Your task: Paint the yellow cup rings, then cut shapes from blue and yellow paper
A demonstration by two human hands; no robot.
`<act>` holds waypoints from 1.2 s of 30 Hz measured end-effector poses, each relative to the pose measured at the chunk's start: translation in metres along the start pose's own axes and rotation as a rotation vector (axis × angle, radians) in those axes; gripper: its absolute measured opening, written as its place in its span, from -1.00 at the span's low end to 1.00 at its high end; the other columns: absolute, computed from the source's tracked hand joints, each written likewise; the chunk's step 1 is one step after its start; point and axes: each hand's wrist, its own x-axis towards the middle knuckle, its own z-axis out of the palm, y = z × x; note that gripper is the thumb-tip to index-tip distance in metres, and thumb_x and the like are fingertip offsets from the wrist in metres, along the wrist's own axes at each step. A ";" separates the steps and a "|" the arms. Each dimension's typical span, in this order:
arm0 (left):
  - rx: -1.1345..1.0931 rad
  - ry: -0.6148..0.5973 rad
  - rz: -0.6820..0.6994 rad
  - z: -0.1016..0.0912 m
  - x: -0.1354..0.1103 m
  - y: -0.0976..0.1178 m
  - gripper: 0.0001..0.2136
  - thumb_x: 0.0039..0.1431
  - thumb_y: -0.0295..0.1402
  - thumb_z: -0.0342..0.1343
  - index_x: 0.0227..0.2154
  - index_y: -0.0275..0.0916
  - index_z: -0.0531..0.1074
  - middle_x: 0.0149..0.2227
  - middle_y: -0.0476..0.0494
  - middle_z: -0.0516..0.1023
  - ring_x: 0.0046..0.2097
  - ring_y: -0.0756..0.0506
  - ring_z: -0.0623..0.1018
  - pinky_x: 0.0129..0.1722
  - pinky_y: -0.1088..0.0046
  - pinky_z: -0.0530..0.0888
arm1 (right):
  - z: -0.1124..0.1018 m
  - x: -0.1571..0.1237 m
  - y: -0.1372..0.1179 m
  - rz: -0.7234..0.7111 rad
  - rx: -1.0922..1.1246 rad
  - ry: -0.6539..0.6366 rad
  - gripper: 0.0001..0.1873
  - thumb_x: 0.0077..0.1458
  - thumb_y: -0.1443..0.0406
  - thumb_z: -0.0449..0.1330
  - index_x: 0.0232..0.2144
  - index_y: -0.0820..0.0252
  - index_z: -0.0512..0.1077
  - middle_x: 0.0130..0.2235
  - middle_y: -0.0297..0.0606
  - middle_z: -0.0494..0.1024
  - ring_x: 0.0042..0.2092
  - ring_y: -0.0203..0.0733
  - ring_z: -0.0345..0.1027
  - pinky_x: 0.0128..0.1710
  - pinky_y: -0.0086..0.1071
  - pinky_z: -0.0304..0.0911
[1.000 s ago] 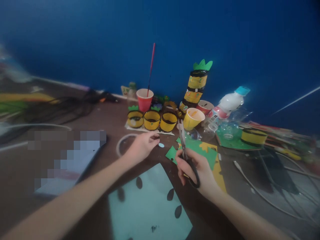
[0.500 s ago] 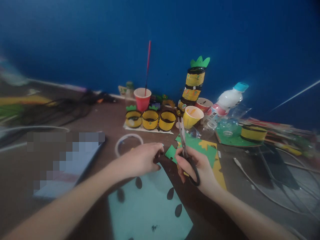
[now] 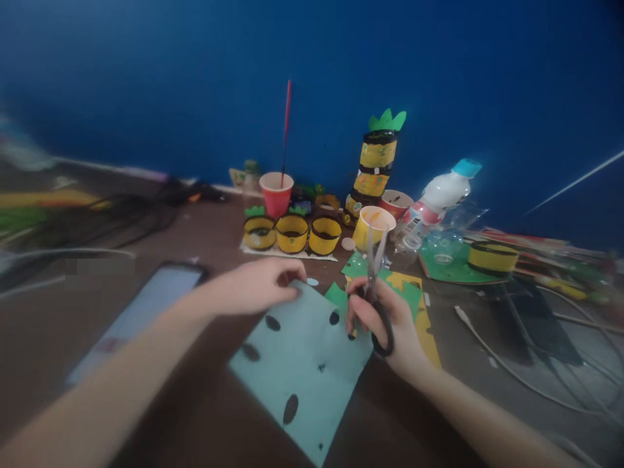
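Observation:
My left hand (image 3: 266,281) pinches the far corner of a pale blue-green sheet of paper (image 3: 302,364). Dark oval shapes and small dark marks are scattered over the sheet. In my right hand (image 3: 383,318) is a pair of scissors (image 3: 375,266), blades pointing up and spread apart, its black handle around my fingers. The right fingertips are close to the sheet's right edge; whether they touch it I cannot tell. Behind that hand lie green paper (image 3: 404,296) with cut edges and yellow paper (image 3: 428,338).
At the back stand yellow-and-black rings (image 3: 292,235), a red cup (image 3: 277,195) with a thin red stick, a yellow cup (image 3: 371,227), a pineapple-like tower (image 3: 375,162) and a leaning white bottle (image 3: 446,190). A phone (image 3: 141,318) lies left; a white cable (image 3: 507,370) runs along the right.
The blue-green sheet has turned and shifted, its far corner now in my left hand's pinch. The scissor blades have spread apart. A clear ring near my left hand is no longer visible.

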 end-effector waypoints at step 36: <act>-1.342 0.634 0.432 -0.024 -0.013 0.013 -0.67 0.08 -0.60 0.03 -0.12 -0.17 0.45 -0.27 0.00 0.61 -0.32 -0.02 0.58 -0.42 0.51 0.57 | 0.017 -0.009 0.023 0.113 -0.080 -0.355 -0.89 0.08 0.29 0.10 -0.42 0.20 0.23 -0.63 -0.48 0.27 -0.63 -0.39 0.21 -0.59 -0.49 0.13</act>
